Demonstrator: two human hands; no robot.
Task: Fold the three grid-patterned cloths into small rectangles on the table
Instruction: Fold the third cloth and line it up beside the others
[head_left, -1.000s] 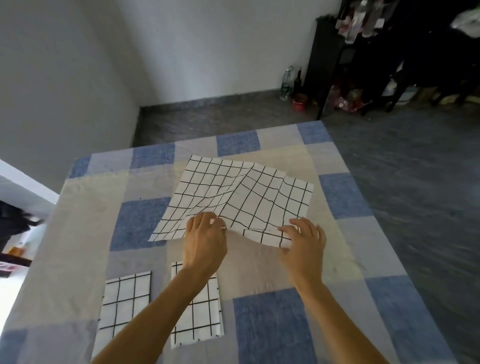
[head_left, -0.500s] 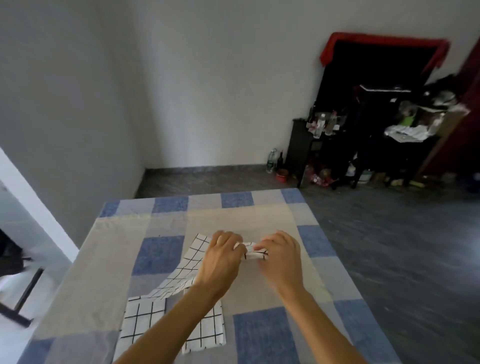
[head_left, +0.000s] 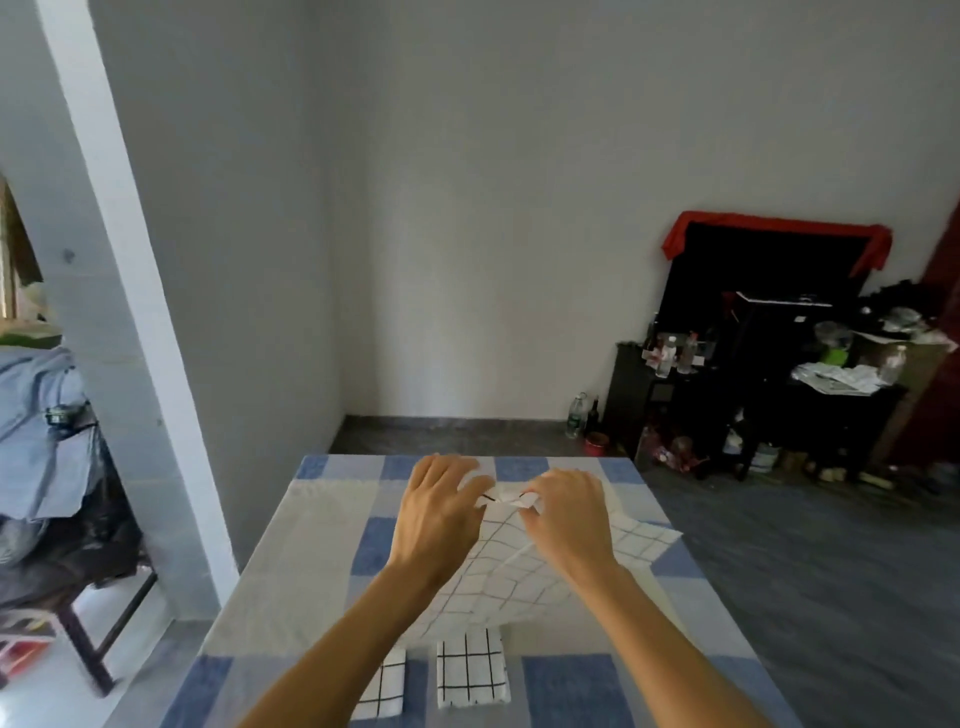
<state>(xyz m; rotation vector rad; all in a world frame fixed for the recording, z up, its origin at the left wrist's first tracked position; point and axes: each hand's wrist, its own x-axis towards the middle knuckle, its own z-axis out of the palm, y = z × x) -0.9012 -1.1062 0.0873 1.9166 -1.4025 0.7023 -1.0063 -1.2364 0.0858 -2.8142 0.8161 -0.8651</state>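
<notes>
Folding third cloth (head_left: 511, 577): left hand (head_left: 439, 512) and right hand (head_left: 566, 512) each in pinch grip on its raised edge, carried toward far side of worktop (head_left: 291, 587), rest draped below. Two folded cloths (head_left: 470, 673) lying at near edge. Next, likely: lay edge on far edge, align corners, flatten crease

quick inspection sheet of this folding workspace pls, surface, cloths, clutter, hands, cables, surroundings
surface: table under a blue, grey and cream checked cover.
job's things: two folded cloths at the near edge; third cloth lifted, unfolded, hanging from both hands.
clutter: nothing seen on the table besides the cloths.
hands: left hand and right hand pinch the cloth's top edge.
cables: nothing seen.
surroundings: dark shelves with bottles at right, chair with clothes at left.
</notes>
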